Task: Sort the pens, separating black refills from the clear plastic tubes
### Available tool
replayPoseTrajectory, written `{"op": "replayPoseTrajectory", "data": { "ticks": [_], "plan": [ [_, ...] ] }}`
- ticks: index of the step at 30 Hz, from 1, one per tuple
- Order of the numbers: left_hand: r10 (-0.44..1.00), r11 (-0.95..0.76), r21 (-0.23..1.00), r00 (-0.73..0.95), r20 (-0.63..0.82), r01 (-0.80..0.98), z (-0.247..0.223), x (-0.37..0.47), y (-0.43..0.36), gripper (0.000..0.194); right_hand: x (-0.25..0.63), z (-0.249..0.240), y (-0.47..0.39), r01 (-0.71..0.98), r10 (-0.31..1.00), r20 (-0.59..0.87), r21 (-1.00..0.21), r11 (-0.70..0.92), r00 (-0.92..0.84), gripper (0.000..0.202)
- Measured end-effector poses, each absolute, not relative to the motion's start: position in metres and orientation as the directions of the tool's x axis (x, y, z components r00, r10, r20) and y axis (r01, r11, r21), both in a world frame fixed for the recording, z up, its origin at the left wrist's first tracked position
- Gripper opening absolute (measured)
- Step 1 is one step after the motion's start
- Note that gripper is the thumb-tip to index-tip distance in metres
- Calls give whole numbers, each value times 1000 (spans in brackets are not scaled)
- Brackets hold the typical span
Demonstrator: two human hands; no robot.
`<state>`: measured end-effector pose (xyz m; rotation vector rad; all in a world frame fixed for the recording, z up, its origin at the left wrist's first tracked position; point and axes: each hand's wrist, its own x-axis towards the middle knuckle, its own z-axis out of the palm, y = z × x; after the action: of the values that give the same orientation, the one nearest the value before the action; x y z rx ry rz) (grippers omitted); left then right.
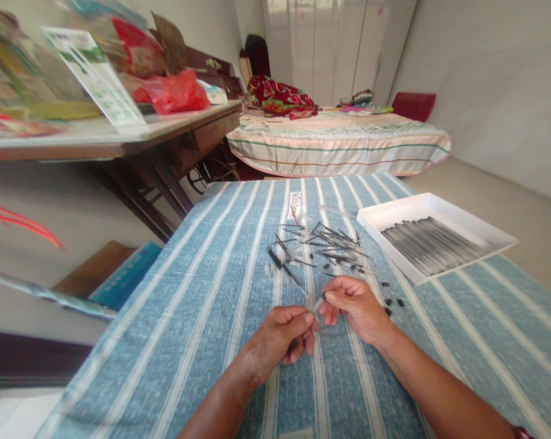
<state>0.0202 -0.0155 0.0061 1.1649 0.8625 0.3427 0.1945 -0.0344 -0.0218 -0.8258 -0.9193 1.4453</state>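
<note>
Close together above the cloth, both hands grip a short, clear pen barrel (319, 303). My left hand (288, 336) pinches its lower end between thumb and forefinger. At the upper end, the fingers of my right hand (354, 305) are closed on the barrel, where a small dark piece partly shows. Just beyond the hands lies a loose pile of thin black pen refills (334, 242) mixed with clear parts. A black pen cap (274, 258) rests at the pile's left. Several small black plugs (388, 302) are scattered right of my right hand.
A white box (415, 277) at the right holds a row of pens (433, 244). Blue striped cloth (188, 305) covers the table. A wooden desk (184, 129) with a red plastic bag (177, 92) stands at the left, and a bed (339, 143) lies beyond.
</note>
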Motion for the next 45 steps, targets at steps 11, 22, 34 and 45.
{"op": "replayPoseTrajectory", "data": {
  "ticks": [11,22,34,45],
  "plan": [
    [645,365,893,620,-447,264,7,19,-14,33,205,-21,-33,-155,991,86,-986,69,-104,18],
    [623,230,886,639,-451,402,12,15,-12,33,215,-17,-34,114,974,103,-985,128,-203,14],
    [611,193,879,648,-455,436,11,13,-11,24,215,-16,-36,355,952,68,-918,177,-300,38],
    [609,203,879,647,-459,432,13,15,-13,22,212,-13,-37,411,954,67,-892,189,-294,40]
  ]
}}
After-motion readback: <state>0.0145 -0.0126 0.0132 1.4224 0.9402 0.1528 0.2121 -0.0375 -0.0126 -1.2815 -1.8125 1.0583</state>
